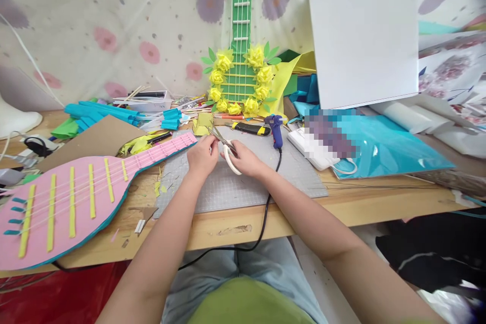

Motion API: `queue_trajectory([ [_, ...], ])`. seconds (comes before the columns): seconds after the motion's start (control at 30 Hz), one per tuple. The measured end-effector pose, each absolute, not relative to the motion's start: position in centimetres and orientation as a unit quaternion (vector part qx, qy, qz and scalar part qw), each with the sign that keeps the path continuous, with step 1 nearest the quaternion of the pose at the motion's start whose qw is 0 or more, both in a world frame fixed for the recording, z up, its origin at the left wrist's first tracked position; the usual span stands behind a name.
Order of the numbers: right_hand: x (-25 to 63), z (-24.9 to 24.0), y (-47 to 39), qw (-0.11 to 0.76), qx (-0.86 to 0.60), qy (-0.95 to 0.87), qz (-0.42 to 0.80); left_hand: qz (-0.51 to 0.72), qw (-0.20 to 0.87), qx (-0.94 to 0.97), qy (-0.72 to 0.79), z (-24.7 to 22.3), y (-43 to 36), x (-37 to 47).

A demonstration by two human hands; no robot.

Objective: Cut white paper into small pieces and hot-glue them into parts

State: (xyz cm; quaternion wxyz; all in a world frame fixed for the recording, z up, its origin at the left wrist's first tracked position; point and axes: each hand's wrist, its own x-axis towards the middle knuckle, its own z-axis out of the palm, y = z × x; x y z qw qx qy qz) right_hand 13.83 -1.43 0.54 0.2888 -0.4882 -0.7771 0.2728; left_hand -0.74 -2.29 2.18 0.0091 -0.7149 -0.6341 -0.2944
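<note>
Scissors (227, 152), white-handled: gripped in the right hand (248, 160), blades parted, above the grey cutting mat (235, 195). Left hand (203, 158): fingers pressed together beside the blades (anything pinched is too small to tell). Blue glue gun (277, 134): beyond the right hand.

The scissors (227, 153), with white plastic loop handles and slim metal blades, are held above the grey mat, their handles in the right hand (246, 158) and their blades slanting away and leftward, tips seemingly a little parted. The blades pass just beside the fingers of the left hand (204, 158); anything pinched there is too small to tell.
</note>
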Motion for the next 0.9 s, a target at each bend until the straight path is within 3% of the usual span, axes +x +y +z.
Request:
queue_trajectory([
  [0.43,14.7,4.3,-1.2,0.134,-0.533,-0.750,0.367,-0.244,-0.019,-0.704,-0.667,2.8,-1.9,-0.3],
  [0.67,14.9,5.0,-0.9,0.108,-0.489,-0.655,0.566,-0.200,-0.058,-0.712,-0.671,3.3,-1.8,-0.1],
  [0.9,14.5,4.6,-1.5,0.089,-0.544,-0.569,0.610,-0.151,-0.073,-0.722,-0.671,3.0,-1.8,0.7],
])
